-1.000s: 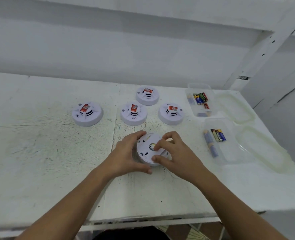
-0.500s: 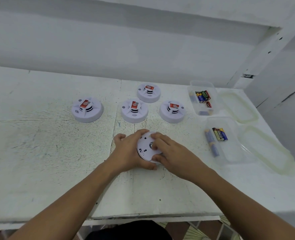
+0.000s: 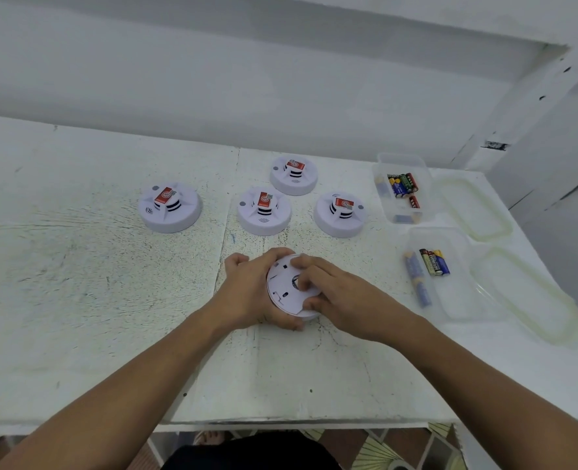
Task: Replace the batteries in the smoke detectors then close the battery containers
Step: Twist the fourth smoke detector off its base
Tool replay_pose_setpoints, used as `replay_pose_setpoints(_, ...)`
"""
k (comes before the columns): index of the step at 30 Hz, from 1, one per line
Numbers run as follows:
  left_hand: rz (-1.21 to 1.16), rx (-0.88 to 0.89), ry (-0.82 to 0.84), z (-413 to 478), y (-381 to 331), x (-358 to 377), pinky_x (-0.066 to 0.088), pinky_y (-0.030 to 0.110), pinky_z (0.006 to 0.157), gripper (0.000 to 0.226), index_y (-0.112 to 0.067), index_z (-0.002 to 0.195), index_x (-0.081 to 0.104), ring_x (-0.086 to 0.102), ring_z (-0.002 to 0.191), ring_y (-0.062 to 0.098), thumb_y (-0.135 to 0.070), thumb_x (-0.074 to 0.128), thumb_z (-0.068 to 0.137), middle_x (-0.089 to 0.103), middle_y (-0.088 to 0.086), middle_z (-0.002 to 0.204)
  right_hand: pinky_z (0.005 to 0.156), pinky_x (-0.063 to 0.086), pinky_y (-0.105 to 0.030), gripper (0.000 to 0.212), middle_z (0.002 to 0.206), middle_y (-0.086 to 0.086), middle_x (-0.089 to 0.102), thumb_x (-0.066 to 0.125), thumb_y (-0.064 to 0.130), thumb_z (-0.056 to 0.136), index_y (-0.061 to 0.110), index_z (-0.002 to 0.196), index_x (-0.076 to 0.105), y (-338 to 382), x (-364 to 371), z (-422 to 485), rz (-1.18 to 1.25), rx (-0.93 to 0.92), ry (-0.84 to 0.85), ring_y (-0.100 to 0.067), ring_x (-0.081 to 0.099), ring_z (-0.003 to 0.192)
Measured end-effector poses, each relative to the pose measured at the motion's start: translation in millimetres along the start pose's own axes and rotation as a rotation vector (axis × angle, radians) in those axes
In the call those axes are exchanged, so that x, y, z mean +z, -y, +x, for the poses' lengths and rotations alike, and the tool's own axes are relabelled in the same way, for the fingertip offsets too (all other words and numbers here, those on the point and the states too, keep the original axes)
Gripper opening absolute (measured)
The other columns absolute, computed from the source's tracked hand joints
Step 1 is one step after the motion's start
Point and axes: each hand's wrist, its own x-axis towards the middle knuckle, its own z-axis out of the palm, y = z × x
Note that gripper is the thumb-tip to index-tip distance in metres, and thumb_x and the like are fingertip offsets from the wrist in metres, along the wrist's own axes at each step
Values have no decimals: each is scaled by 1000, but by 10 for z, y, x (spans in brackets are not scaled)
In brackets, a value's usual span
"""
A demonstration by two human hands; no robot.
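Right hand (image 3: pixel 342 293) has closed over the detector (image 3: pixel 282 287), my fingers curled, pinching its back; left hand (image 3: pixel 247 293) grips the rim. Scuffed white table (image 3: pixel 111 300); white wall (image 3: pixel 247 96) at the far side.

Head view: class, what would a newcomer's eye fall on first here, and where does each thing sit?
The left hand and right hand grip a white detector, flat side up, at the table's near middle. Behind it stand four red-labelled detectors; to the right, two open tubs hold batteries, lids beside them.
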Motion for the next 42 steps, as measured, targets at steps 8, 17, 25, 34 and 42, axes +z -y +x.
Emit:
replay_pose_setpoints(8,-61,-5,-35,-28,-24,0,17,18,96,107,-37,123,41,27,98,-32,-69,70,25,49,-36,102,100,26,-15,27,152,8,27,56,17,93,11,118,48,-37,-81,58,81,-34,82,-6,18,143)
replay_pose_setpoints(17,-88,-42,-64,-85,-56,3,23,30,102,107,-38,122,41,19,93,-37,-55,85,26,50,-34,101,82,35,-20,21,139,5,41,64,14,84,20,91,46,23,-176,184,14,-59,137,-13,43,119)
replay_pose_setpoints(25,-112,-62,-65,-109,-41,4,25,29,101,101,-42,118,40,16,94,-34,-42,94,33,53,-31,100,82,40,-19,24,113,8,43,76,18,73,21,84,54,98,-254,210,14,-39,64,-8,41,106)
replay_pose_setpoints(34,-94,-49,-82,-117,-27,21,17,22,98,99,-42,120,39,10,95,-36,-42,94,38,50,-34,101,74,37,-13,27,95,1,53,72,6,76,27,74,54,-69,-137,145,537,370,-493,-2,50,86)
replay_pose_setpoints(42,-81,-45,-75,-111,-21,18,17,23,99,99,-44,119,39,9,99,-36,-50,90,35,49,-37,103,75,30,-2,33,112,-1,37,57,4,89,14,120,60,-251,113,-21,221,592,-657,-4,36,90)
